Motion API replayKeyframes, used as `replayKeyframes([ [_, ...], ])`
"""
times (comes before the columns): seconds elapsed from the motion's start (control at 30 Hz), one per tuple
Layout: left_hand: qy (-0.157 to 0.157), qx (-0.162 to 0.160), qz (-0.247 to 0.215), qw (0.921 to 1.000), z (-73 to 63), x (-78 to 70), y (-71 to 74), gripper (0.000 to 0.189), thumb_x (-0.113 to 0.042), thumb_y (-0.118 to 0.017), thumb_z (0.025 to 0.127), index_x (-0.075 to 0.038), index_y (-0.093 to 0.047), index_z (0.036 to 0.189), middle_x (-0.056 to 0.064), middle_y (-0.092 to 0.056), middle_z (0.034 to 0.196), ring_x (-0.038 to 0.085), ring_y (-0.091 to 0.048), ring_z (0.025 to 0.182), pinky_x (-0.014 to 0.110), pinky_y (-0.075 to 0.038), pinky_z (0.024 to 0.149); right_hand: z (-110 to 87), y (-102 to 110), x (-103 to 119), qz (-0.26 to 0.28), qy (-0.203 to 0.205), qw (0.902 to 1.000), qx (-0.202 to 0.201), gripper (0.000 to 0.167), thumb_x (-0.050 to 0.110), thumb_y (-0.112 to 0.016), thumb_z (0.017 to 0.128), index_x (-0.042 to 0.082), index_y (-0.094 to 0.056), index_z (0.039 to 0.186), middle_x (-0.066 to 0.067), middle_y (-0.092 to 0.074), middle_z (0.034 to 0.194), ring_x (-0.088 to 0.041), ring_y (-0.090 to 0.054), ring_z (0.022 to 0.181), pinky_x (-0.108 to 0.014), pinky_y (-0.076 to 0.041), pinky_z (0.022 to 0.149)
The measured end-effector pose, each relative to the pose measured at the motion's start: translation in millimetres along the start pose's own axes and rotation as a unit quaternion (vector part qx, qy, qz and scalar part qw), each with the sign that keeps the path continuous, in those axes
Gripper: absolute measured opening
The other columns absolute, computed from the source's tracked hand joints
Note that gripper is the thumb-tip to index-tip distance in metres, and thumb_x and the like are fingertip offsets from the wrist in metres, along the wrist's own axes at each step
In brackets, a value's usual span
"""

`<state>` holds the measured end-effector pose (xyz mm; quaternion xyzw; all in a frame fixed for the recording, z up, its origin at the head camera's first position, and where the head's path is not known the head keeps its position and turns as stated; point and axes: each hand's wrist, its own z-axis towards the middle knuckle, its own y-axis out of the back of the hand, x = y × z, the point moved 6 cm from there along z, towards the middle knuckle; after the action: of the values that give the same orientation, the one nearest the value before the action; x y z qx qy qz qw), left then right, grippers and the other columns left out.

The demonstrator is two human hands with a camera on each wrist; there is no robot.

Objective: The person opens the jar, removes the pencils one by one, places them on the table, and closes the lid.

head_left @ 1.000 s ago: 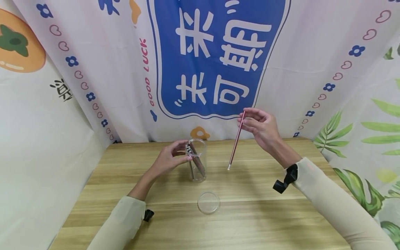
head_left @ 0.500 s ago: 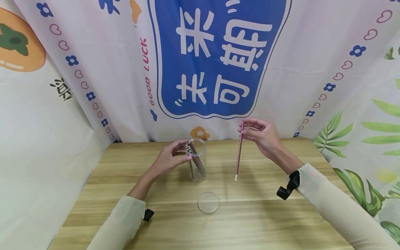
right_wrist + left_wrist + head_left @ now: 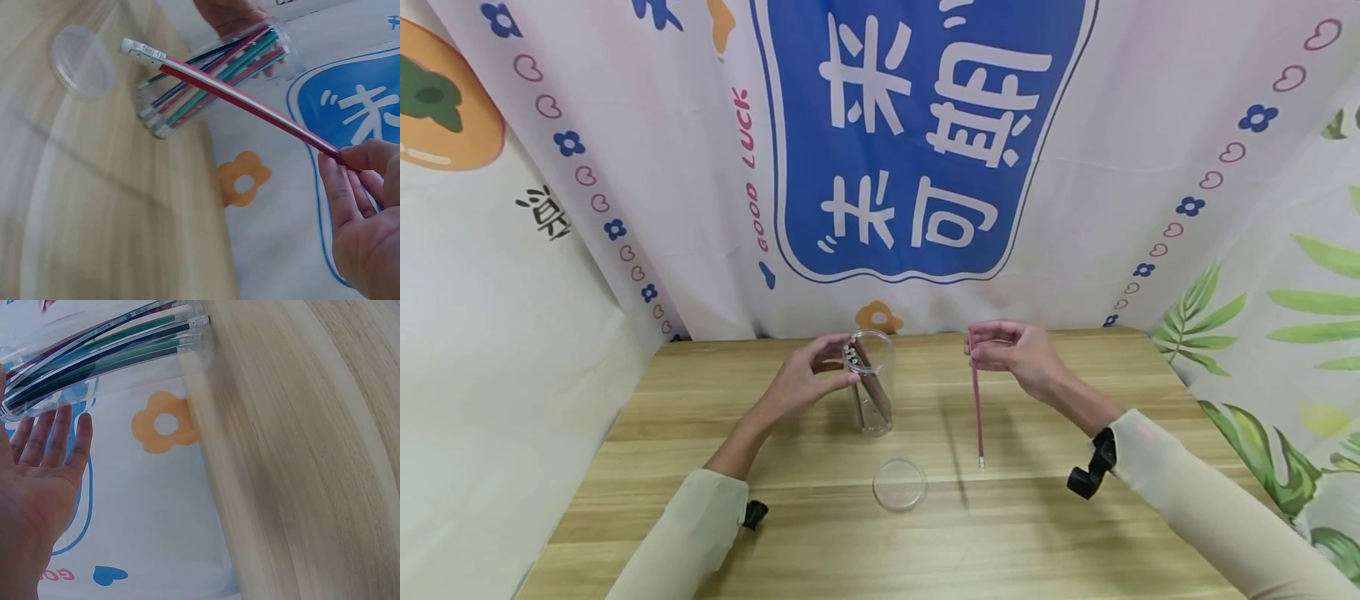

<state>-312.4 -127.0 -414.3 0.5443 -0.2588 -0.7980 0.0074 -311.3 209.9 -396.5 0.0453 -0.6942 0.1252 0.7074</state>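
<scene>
My right hand (image 3: pixel 1024 358) pinches a red pencil (image 3: pixel 977 408) near its upper end between thumb and fingers. The pencil hangs almost upright above the table, its white eraser (image 3: pixel 128 45) downward. To the left, a clear plastic jar (image 3: pixel 883 404) stands without its lid on the table. My left hand (image 3: pixel 801 379) holds it near the rim, thumb in front and fingers behind. Inside the jar lean several pencils (image 3: pixel 94 353), red, green and dark, as the wrist views show. In front of the jar lies a round clear lid (image 3: pixel 899 485).
The wooden table (image 3: pixel 820 533) meets a printed cloth (image 3: pixel 1075 250) hanging along its back edge. More patterned cloth (image 3: pixel 1247 367) hangs at the right side, and a white cloth (image 3: pixel 497 350) at the left.
My right hand has lowered the red pencil toward the table, and its eraser end has swung nearer me and slightly right. The left hand and the jar stay where they were.
</scene>
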Motion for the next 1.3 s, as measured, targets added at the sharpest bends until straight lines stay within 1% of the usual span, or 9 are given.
replayKeyframes([
  [0.17, 0.001, 0.000, 0.003, 1.0000, 0.1, -1.4, 1.0, 0.063, -0.016, -0.086, 0.091, -0.005, -0.058, 0.146, 0.016, -0.070, 0.133, 0.036, -0.070, 0.119, 0.053, -0.058, 0.104, -0.7, -4.1, -18.5, -0.036, -0.031, 0.9989, 0.006, 0.045, -0.012, -0.075, 0.090, -0.015, -0.061, 0.133, -0.011, -0.079, 0.105, -0.023, -0.079, 0.095, -0.042, -0.065, 0.089],
  [0.3, 0.001, 0.001, 0.002, 1.0000, 0.6, -2.1, 0.8, 0.064, -0.016, -0.087, 0.091, -0.005, -0.058, 0.146, 0.016, -0.070, 0.133, 0.036, -0.070, 0.119, 0.052, -0.058, 0.105, -0.9, -6.2, -30.4, -0.047, -0.049, 0.9977, 0.003, 0.047, -0.013, -0.075, 0.089, -0.016, -0.061, 0.134, -0.012, -0.079, 0.106, -0.022, -0.079, 0.095, -0.041, -0.065, 0.088],
  [0.43, -0.002, 0.001, 0.002, 1.0000, 1.3, -1.1, 1.1, 0.063, -0.016, -0.086, 0.091, -0.004, -0.058, 0.147, 0.017, -0.070, 0.133, 0.036, -0.070, 0.119, 0.052, -0.057, 0.105, -0.4, -7.1, -39.4, -0.051, -0.048, 0.9975, -0.003, 0.049, -0.015, -0.074, 0.088, -0.018, -0.059, 0.135, -0.021, -0.076, 0.111, -0.021, -0.079, 0.094, -0.040, -0.066, 0.087],
  [0.57, -0.002, -0.001, 0.003, 1.0000, 1.3, -0.6, 2.0, 0.063, -0.015, -0.086, 0.091, -0.004, -0.058, 0.147, 0.018, -0.069, 0.134, 0.036, -0.070, 0.119, 0.056, -0.056, 0.106, 0.1, -8.4, -47.3, -0.059, -0.045, 0.9972, -0.004, 0.048, -0.017, -0.074, 0.087, -0.019, -0.059, 0.133, -0.032, -0.072, 0.118, -0.022, -0.079, 0.092, -0.039, -0.066, 0.085],
  [0.7, -0.002, -0.001, 0.001, 1.0000, 1.2, -1.7, 2.5, 0.063, -0.015, -0.086, 0.090, -0.003, -0.058, 0.146, 0.018, -0.070, 0.133, 0.037, -0.070, 0.119, 0.059, -0.055, 0.106, -0.3, -8.9, -55.5, -0.073, -0.047, 0.9961, -0.009, 0.046, -0.016, -0.074, 0.087, -0.017, -0.061, 0.131, -0.036, -0.069, 0.121, -0.030, -0.078, 0.097, -0.041, -0.066, 0.087],
  [0.83, -0.002, 0.000, 0.001, 1.0000, 1.1, -1.8, 2.1, 0.063, -0.014, -0.086, 0.090, -0.003, -0.058, 0.146, 0.018, -0.070, 0.133, 0.037, -0.070, 0.119, 0.058, -0.056, 0.105, -0.7, -8.6, -65.8, -0.093, -0.055, 0.9940, -0.011, 0.045, -0.014, -0.075, 0.088, -0.017, -0.062, 0.131, -0.036, -0.068, 0.122, -0.037, -0.076, 0.102, -0.042, -0.066, 0.087],
  [1.03, 0.002, 0.001, 0.003, 1.0000, 0.7, 0.2, 1.5, 0.064, -0.014, -0.087, 0.090, -0.004, -0.058, 0.146, 0.017, -0.070, 0.134, 0.037, -0.070, 0.119, 0.052, -0.058, 0.104, -2.1, -9.3, -81.5, -0.098, -0.074, 0.9925, -0.005, 0.049, -0.014, -0.074, 0.089, -0.021, -0.057, 0.134, -0.039, -0.066, 0.123, -0.029, -0.078, 0.095, -0.038, -0.066, 0.085],
  [1.2, 0.001, 0.003, 0.003, 1.0000, 0.4, 0.7, 0.6, 0.064, -0.014, -0.086, 0.090, -0.004, -0.058, 0.146, 0.017, -0.070, 0.134, 0.037, -0.070, 0.119, 0.050, -0.059, 0.104, -3.2, -12.0, -91.3, -0.097, -0.081, 0.9919, 0.012, 0.049, -0.016, -0.073, 0.088, -0.022, -0.056, 0.134, -0.042, -0.064, 0.122, -0.030, -0.077, 0.093, -0.038, -0.066, 0.084],
  [1.3, 0.000, 0.003, 0.003, 1.0000, 0.2, 0.5, 0.3, 0.064, -0.014, -0.086, 0.090, -0.003, -0.058, 0.146, 0.017, -0.070, 0.133, 0.036, -0.070, 0.119, 0.050, -0.059, 0.104, -2.8, -12.9, -95.4, -0.103, -0.086, 0.9909, 0.012, 0.048, -0.016, -0.073, 0.087, -0.021, -0.058, 0.133, -0.040, -0.065, 0.119, -0.029, -0.077, 0.090, -0.038, -0.067, 0.083],
])
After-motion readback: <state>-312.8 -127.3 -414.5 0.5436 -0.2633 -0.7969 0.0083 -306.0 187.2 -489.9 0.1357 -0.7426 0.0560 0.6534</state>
